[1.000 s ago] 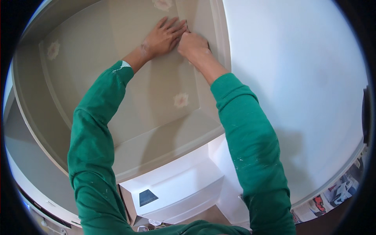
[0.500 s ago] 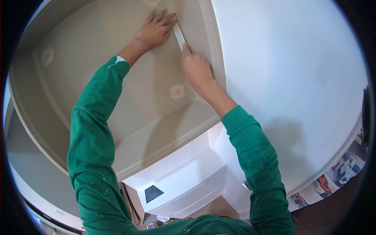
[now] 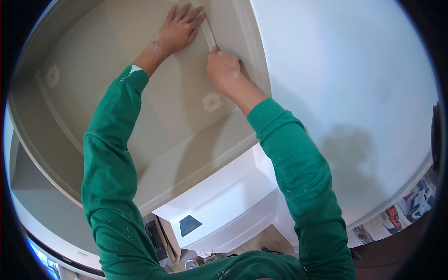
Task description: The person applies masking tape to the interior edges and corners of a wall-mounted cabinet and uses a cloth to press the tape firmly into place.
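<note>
White plastic drawer unit (image 3: pixel 224 219) stands nearest, well below both hands, its contents hidden behind the closed fronts. Farther up, the right hand (image 3: pixel 224 70) is curled shut around the lower end of a strip of tape (image 3: pixel 208 33) lying on the beige panelled door (image 3: pixel 140 107). Just left of the strip, the left hand (image 3: pixel 179 29) lies flat on the panel, fingers spread apart.

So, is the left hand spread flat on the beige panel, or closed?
Spread flat: the left hand lies palm-down on the beige panel, fingers apart.
</note>
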Tool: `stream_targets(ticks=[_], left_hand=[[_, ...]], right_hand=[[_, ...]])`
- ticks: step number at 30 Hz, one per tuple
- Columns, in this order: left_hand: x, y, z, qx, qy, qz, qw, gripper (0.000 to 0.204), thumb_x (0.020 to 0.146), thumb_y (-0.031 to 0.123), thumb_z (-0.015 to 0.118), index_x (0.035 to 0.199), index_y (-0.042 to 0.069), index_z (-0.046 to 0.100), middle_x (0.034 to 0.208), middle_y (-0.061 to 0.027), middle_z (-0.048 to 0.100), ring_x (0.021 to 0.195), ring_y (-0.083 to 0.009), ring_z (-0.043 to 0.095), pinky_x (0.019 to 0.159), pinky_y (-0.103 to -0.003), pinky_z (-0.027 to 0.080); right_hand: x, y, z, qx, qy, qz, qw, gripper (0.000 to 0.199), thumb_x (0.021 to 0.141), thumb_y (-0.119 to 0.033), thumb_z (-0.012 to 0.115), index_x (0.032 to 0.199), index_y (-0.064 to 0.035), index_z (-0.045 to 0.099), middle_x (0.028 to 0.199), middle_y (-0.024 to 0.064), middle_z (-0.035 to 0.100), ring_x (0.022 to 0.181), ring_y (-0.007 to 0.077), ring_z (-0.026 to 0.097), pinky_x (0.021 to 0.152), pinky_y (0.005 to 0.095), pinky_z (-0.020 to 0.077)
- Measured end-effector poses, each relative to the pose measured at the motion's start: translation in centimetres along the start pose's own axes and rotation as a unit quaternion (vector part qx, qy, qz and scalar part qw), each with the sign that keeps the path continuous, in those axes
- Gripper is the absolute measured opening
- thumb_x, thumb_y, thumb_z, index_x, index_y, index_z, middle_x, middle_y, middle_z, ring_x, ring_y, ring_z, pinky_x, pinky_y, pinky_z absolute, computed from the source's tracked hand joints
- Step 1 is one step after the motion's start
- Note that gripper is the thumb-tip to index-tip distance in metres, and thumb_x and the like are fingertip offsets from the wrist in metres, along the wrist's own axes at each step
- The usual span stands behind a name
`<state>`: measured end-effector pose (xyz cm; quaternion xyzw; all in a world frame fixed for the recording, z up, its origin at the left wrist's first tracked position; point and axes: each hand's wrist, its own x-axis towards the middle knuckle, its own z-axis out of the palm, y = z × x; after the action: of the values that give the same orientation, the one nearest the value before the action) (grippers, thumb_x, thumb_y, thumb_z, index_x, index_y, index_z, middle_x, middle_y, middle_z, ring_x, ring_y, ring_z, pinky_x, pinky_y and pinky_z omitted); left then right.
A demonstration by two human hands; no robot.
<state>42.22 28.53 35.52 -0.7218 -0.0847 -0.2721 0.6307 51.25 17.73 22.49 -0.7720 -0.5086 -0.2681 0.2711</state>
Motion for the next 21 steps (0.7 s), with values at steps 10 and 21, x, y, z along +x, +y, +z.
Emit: stream_targets(ticks=[10, 21], left_hand=[[0.0, -0.2, -0.4, 0.026, -0.005, -0.001, 1.000, 0.055, 0.096, 0.028, 0.052, 0.150, 0.021, 0.039, 0.157, -0.0015, 0.034, 0.144, -0.0284, 0.030, 0.118, -0.053, 0.021], [-0.3, -1.2, -1.1, -0.005, 0.024, 0.000, 1.000, 0.055, 0.095, 0.029, 0.052, 0.147, 0.017, 0.043, 0.155, -0.0077, 0.035, 0.144, -0.0325, 0.030, 0.118, -0.057, 0.018]], right_hand=[[0.8, 0.2, -1.3, -0.015, -0.030, -0.049, 0.998, 0.036, 0.095, -0.012, 0.048, 0.126, 0.0025, 0.059, 0.106, 0.0142, 0.072, 0.095, 0.0281, 0.072, 0.077, 0.0397, 0.0582], [1.2, -1.1, -3.1, -0.014, -0.090, -0.004, 0.996, 0.033, 0.091, -0.017, 0.064, 0.123, -0.0111, 0.067, 0.132, 0.0087, 0.061, 0.116, 0.0249, 0.064, 0.088, 0.0360, 0.0542]])
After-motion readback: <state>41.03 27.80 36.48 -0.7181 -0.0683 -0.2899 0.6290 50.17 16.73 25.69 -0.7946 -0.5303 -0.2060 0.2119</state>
